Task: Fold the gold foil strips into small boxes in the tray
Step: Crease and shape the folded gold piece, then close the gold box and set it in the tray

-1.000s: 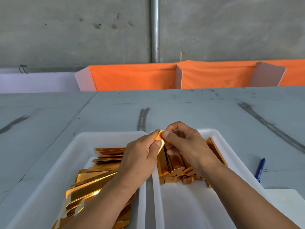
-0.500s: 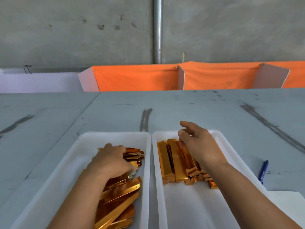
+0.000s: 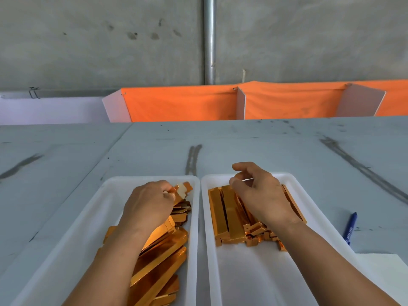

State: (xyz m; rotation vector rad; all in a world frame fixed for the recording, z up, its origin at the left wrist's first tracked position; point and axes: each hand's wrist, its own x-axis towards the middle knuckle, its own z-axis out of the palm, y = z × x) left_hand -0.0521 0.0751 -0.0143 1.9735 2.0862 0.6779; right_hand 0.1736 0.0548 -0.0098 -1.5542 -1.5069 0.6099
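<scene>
At the far left, the grey table (image 3: 265, 146) shows a dark smear, and behind it a pale panel runs along the concrete wall. Next comes the left white tray (image 3: 92, 217), set lengthwise away from the person and holding a loose pile of flat gold foil strips (image 3: 161, 259) that overlap at slight angles and fill its right half. The left hand (image 3: 150, 202) reaches over the far end of that pile. Its fingers are curled down and pinch the top strip (image 3: 183, 189), whose far end is tipped up a little and shows a pale underside near the tray's far right corner. A narrow gap of table separates this tray from the right white tray (image 3: 242, 279), which lies parallel and just beside it. In the far half of the right tray the folded boxes (image 3: 227, 215) lie side by side as long gold bars, with small folded end flaps bunched at their near ends. The near half of this tray is bare white. The right hand (image 3: 260, 195) hangs over the boxes with the palm down and the fingers loosely bent. It grasps nothing, and its forearm crosses the tray's near right part. Further right, a blue pen (image 3: 350, 228) lies on the table, well apart from the tray, and a white sheet (image 3: 384, 272) lies near the lower right corner. Along the back, an orange cloth (image 3: 181, 104) hangs between pale dividers, and a metal pipe (image 3: 209, 40) rises up the wall.
</scene>
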